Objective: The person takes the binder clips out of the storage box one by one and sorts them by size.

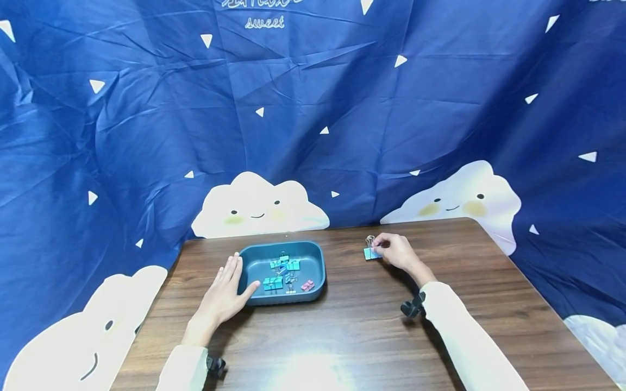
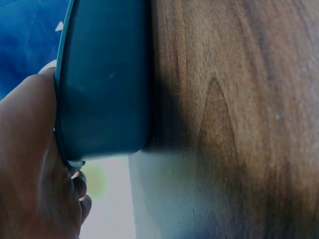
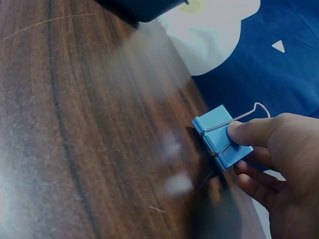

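My right hand (image 1: 398, 252) pinches a light blue binder clip (image 3: 219, 134) between thumb and fingers, close over the table at the back right. The clip's wire handles stick up past the thumb in the head view. At the left, my left hand (image 1: 222, 296) rests with straight fingers along the left end of a dark teal tray (image 1: 320, 271), thumb over its near rim. Inside the tray lie several teal binder clips (image 1: 273, 283) and a small pink clip bundle (image 1: 307, 285). The left wrist view shows the tray's outer wall (image 2: 107, 84) beside the hand.
The wooden table (image 1: 371, 336) runs up to a blue curtain (image 1: 313, 108) printed with clouds and white triangles. Dark wrist bands (image 1: 413, 306) sit at both sleeves. A bright glare falls on the table's near middle.
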The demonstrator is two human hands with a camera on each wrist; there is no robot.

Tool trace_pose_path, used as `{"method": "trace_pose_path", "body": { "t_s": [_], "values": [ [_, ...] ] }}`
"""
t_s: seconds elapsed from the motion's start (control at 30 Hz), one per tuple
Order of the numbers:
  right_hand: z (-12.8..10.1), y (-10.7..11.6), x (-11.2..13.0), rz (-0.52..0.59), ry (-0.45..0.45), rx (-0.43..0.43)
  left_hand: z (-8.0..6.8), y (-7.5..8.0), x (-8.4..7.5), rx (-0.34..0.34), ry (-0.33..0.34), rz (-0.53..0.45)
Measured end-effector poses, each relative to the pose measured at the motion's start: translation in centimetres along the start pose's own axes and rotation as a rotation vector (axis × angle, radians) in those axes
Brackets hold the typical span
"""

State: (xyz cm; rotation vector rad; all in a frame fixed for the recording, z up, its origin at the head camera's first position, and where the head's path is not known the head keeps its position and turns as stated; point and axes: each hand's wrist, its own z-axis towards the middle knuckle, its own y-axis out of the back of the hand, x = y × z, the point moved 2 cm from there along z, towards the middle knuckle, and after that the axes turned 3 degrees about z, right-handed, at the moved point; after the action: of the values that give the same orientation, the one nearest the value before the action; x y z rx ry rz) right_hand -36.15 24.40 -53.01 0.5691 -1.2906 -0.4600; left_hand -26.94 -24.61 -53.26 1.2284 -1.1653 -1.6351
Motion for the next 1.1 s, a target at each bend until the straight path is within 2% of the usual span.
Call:
{"method": "trace_pose_path", "body": {
  "t_s": [0.27,0.77,1.1],
  "values": [
    [-0.2,-0.7,-0.8,-0.081,0.02,-0.011,0.0,0.2,-0.1,0.004,-0.001,0.004],
    [-0.2,-0.9,-1.2,-0.081,-0.024,0.01,0.0,0.2,-0.1,0.006,0.001,-0.004],
    [-0.4,-0.6,-1.4,-0.075,-0.005,-0.017,0.0,0.2,-0.2,0.015,0.006,-0.006]
  ]
}}
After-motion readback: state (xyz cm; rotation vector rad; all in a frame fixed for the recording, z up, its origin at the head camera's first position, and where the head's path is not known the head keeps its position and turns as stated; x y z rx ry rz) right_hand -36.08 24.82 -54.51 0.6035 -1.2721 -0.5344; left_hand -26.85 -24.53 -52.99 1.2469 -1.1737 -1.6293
